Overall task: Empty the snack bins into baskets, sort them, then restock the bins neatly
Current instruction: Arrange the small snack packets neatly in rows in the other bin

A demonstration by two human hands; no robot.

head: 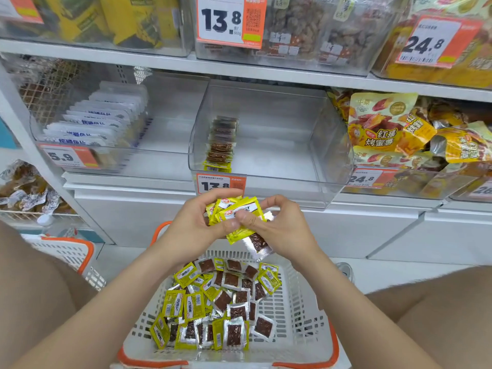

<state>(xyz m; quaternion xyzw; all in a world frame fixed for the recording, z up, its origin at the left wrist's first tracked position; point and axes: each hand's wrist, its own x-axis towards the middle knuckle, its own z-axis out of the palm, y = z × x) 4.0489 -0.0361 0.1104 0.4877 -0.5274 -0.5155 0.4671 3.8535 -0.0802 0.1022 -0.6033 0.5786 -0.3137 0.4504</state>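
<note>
Shelving (159,62) spans the view, its centre taken by a clear plastic bin (332,145). Below stands a white basket (298,288) with orange trim, holding a loose heap of yellow-and-brown snack packets (221,302). Above the basket, left hand (194,222) and right hand (282,227) both curl round a small bunch of yellow packets (237,211). One short row of packets (221,142) stands along the bin's left side.

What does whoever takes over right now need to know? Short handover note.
Left hand: grips a stack of yellow packets above the basket.
Right hand: pinches the same stack.
Done: the middle bin holds one neat row of packets at its left side; the rest of it is bare.
Left: many loose packets in the basket to stack and restock.
</note>
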